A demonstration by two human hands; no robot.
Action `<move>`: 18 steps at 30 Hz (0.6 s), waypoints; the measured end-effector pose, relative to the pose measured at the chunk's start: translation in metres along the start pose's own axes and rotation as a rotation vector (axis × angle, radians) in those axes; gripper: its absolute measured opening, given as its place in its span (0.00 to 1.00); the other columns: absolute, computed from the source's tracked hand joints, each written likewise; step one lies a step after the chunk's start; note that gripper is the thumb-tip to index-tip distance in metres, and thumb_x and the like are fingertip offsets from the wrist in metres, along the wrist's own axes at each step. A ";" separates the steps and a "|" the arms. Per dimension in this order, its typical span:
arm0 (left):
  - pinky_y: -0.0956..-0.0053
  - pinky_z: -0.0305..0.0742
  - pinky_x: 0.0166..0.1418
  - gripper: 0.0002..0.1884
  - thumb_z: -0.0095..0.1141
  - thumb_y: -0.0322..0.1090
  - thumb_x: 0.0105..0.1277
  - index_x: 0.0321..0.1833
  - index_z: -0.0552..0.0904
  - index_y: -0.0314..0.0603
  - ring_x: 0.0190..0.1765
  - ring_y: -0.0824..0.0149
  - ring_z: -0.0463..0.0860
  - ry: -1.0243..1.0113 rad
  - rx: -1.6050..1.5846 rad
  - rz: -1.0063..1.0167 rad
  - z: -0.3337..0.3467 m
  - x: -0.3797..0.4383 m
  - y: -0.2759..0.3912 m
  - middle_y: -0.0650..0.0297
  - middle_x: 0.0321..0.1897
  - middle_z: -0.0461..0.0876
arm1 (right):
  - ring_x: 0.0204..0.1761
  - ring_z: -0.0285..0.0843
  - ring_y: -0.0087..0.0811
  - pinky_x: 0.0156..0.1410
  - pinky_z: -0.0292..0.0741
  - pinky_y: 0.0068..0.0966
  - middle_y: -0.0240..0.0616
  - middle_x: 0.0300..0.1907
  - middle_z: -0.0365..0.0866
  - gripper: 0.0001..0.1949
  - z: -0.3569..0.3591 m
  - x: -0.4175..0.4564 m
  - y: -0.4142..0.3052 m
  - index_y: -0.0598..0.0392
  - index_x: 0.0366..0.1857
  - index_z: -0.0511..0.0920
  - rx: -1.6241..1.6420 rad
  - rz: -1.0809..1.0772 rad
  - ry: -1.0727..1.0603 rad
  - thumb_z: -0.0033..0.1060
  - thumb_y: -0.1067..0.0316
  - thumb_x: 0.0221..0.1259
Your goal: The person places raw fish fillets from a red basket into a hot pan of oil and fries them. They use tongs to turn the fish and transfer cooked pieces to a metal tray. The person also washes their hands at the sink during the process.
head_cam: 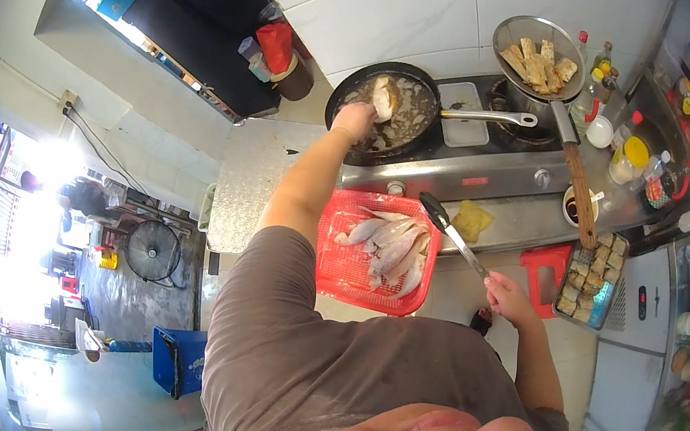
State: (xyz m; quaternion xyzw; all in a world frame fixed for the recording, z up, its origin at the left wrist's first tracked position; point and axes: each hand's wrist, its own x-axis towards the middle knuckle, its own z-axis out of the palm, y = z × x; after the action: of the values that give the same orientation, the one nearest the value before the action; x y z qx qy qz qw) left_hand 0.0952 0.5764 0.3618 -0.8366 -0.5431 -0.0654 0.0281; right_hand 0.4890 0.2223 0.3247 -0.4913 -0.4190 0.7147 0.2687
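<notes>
My left hand reaches over the black frying pan, fingers closed on the lower end of a pale fish. Bubbling oil surrounds the fish. Lower right, my right hand grips the handle end of metal tongs with a black head. That head hangs beside the right rim of a red plastic basket, apart from the pan. Several raw silvery fish lie in the basket, in front of my body.
A strainer with fried golden pieces rests on a pot; its wooden handle juts towards me. Right of the stove stand bottles and a sauce bowl. A metal tray of browned blocks sits by a red stool.
</notes>
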 end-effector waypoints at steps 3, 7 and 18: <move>0.57 0.75 0.48 0.12 0.50 0.40 0.65 0.37 0.82 0.39 0.43 0.48 0.81 -0.019 0.016 0.017 -0.001 -0.003 0.008 0.50 0.38 0.82 | 0.15 0.57 0.15 0.18 0.55 0.17 0.22 0.17 0.62 0.11 0.004 0.000 0.005 0.49 0.30 0.69 -0.005 0.000 0.008 0.45 0.57 0.71; 0.57 0.75 0.47 0.10 0.52 0.39 0.63 0.35 0.82 0.40 0.42 0.48 0.81 -0.024 0.009 0.095 -0.009 -0.019 0.018 0.50 0.36 0.82 | 0.16 0.57 0.15 0.19 0.55 0.17 0.22 0.17 0.62 0.11 0.010 -0.006 0.005 0.49 0.29 0.69 0.036 0.017 0.030 0.45 0.57 0.71; 0.61 0.76 0.46 0.08 0.58 0.38 0.59 0.36 0.84 0.43 0.42 0.52 0.81 0.368 -0.219 0.077 -0.092 -0.087 0.027 0.55 0.34 0.82 | 0.17 0.60 0.16 0.21 0.59 0.17 0.23 0.18 0.66 0.11 0.017 0.019 -0.003 0.52 0.37 0.75 -0.041 -0.043 0.039 0.49 0.57 0.70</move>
State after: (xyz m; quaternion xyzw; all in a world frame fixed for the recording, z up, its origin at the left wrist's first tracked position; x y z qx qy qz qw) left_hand 0.0777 0.4756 0.4413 -0.8287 -0.4864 -0.2742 0.0382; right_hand 0.4657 0.2334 0.3206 -0.5016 -0.4387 0.6902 0.2821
